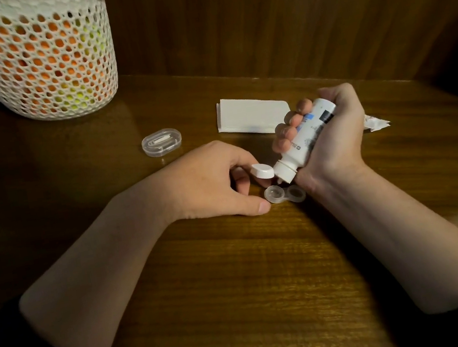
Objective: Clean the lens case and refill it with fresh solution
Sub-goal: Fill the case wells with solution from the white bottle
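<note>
A clear two-well lens case [284, 193] lies open on the wooden table [236, 263], no caps on its wells. My right hand [334, 137] grips a white solution bottle [305, 139] tipped nozzle-down, its tip just above the case's left well. The bottle's white flip cap [262, 170] hangs open to the left. My left hand [214, 182] rests on the table beside the case, fingers curled, with the fingertips touching the flip cap and the thumb tip next to the case's left well.
A white mesh basket [32, 57] of orange and yellow items stands at the back left. A small clear plastic box [161, 142] holding white tools lies behind my left hand. A folded white tissue [251, 115] and a torn wrapper [377, 122] lie near the wooden back wall.
</note>
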`<state>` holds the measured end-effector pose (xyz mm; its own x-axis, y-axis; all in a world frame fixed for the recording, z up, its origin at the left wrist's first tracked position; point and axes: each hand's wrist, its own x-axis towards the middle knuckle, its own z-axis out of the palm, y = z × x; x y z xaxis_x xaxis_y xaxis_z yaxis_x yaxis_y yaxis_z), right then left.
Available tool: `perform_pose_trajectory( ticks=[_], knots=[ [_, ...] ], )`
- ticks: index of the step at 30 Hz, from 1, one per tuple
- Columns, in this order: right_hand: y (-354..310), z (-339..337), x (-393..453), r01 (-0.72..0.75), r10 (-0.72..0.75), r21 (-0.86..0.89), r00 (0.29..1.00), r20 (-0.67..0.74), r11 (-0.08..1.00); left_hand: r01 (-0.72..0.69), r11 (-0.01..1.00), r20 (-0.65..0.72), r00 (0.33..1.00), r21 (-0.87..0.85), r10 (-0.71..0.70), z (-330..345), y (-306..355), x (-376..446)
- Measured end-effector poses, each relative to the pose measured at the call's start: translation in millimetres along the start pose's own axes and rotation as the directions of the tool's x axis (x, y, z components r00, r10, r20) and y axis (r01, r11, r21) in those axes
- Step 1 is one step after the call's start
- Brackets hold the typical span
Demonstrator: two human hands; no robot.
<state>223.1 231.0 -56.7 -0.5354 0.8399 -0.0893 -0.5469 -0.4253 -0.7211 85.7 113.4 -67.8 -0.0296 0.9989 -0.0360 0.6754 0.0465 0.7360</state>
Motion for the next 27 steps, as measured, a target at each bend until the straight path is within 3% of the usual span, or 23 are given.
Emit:
perform_pose_trajectory(
  ticks=[27],
  knots=[
    [0.6, 0.6, 1.2, -0.010, 0.010, -0.013, 0.999, 0.031, 1.000, 0.007, 1.000, -0.024, 1.000, 0.015, -0.007, 0.5, -3.3, 0.7]
  ],
)
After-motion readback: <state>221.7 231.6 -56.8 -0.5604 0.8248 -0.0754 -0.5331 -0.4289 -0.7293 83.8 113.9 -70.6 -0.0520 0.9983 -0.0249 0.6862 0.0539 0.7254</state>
